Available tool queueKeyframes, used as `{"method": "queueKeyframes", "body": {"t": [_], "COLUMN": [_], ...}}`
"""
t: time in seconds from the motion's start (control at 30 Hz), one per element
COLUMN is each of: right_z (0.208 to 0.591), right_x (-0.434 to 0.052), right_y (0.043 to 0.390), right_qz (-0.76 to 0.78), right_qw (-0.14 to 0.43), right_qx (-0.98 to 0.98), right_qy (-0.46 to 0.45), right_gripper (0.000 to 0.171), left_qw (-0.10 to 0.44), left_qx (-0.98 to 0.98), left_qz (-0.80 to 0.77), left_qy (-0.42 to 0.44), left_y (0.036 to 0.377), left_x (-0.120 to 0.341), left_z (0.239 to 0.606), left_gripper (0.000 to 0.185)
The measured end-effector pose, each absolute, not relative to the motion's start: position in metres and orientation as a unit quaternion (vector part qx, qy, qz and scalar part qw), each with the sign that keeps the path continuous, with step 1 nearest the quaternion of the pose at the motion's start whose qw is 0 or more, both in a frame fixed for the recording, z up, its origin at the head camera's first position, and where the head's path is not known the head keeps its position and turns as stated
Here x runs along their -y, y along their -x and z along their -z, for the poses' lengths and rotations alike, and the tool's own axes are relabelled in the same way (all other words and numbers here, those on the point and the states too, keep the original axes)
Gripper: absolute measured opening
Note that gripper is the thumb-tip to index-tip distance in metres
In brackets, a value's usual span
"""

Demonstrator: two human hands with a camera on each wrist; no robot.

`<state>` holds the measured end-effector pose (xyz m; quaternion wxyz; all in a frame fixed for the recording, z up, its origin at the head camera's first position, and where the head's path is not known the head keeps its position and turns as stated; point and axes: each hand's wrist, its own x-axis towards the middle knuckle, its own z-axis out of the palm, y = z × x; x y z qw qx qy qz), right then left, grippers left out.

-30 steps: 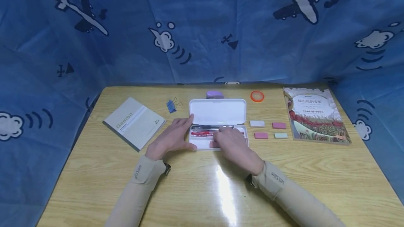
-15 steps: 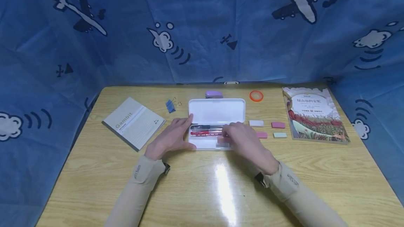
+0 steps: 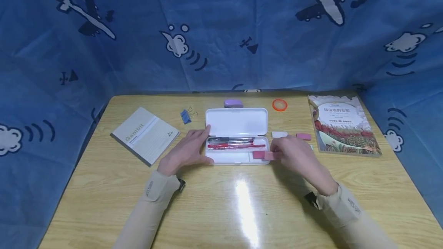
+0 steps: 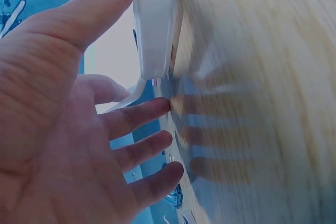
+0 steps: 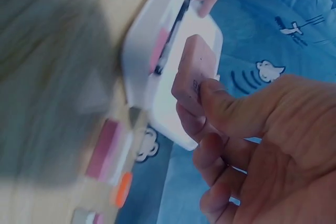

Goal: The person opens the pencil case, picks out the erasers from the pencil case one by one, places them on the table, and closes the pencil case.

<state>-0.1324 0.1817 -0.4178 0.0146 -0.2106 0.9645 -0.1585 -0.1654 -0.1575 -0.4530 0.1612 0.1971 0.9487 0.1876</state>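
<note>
A white pencil case (image 3: 226, 158) lies with its lid laid back in the head view. Several pens (image 3: 231, 141) fill its rear part, and a dark pink eraser (image 3: 258, 154) sits at its front right. My left hand (image 3: 187, 150) rests against the case's left side, thumb at the front corner and index finger by the lid; the other fingers spread loosely in the left wrist view. My right hand (image 3: 299, 158) pinches a paler pink eraser (image 5: 195, 69) between thumb and fingers, over the case's right end.
Right of the case lie a white eraser (image 3: 278, 134) and a pink eraser (image 3: 303, 136); others are partly hidden by the hand. Behind stand a purple stapler (image 3: 233, 103) and an orange tape roll (image 3: 279, 105). A notebook (image 3: 145, 135), blue binder clip (image 3: 185, 117) and book (image 3: 342, 124) flank them.
My right hand has moved right with the pale pink eraser, from inside the case to its right end, uncovering the dark pink eraser. The left hand has stayed in place.
</note>
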Motion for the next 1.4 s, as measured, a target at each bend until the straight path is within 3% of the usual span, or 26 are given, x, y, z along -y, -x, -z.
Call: {"method": "queueKeyframes", "body": {"t": [0.53, 0.9, 1.4], "right_z": [0.436, 0.443, 0.445], "right_x": [-0.219, -0.218, -0.216], "right_y": [0.127, 0.126, 0.126], "right_qz": [0.136, 0.121, 0.132], "right_qw": [0.077, 0.060, 0.033], "right_qx": [-0.971, -0.978, -0.976], "right_qy": [0.180, 0.162, 0.168], "right_gripper": [0.016, 0.010, 0.017], "left_qw": [0.162, 0.163, 0.161], "left_qx": [-0.948, -0.948, -0.947], "left_qz": [-0.192, -0.191, -0.189], "left_qy": [-0.194, -0.196, -0.202], "left_y": [0.165, 0.165, 0.166], "left_x": [0.159, 0.159, 0.159], "left_z": [0.454, 0.454, 0.454], "left_gripper": [0.120, 0.120, 0.119]}}
